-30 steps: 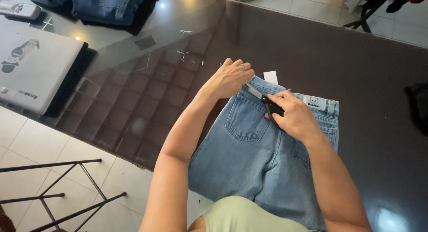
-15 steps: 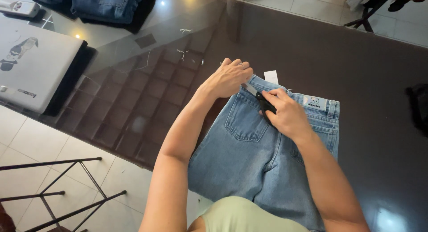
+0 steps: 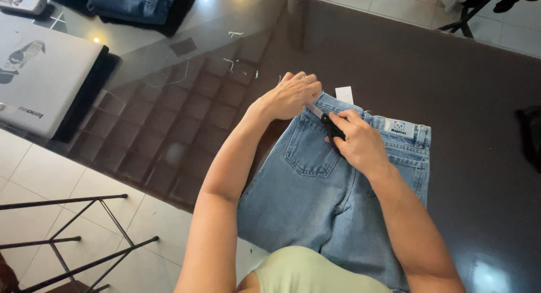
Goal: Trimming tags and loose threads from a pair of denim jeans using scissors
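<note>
Light blue jeans (image 3: 332, 208) lie flat on the dark counter (image 3: 462, 79), waistband farthest from you. Your left hand (image 3: 290, 96) pinches the waistband's left corner; your right hand (image 3: 360, 143), just beside it, grips small black scissors (image 3: 329, 127) pointing toward it.

Light blue jeans (image 3: 332, 208) flat, back pockets up, small black snips (image 3: 332, 129) at waistband

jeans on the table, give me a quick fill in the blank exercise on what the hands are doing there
1. The light blue jeans lie on a dark ____ table.
2. The right hand holds small black ____ at the waistband.
3. The left hand pinches the ____ of the jeans.
4. A pile of darker jeans lies at the table's far ____ corner.

Missing words: glass; scissors; waistband; left
</note>
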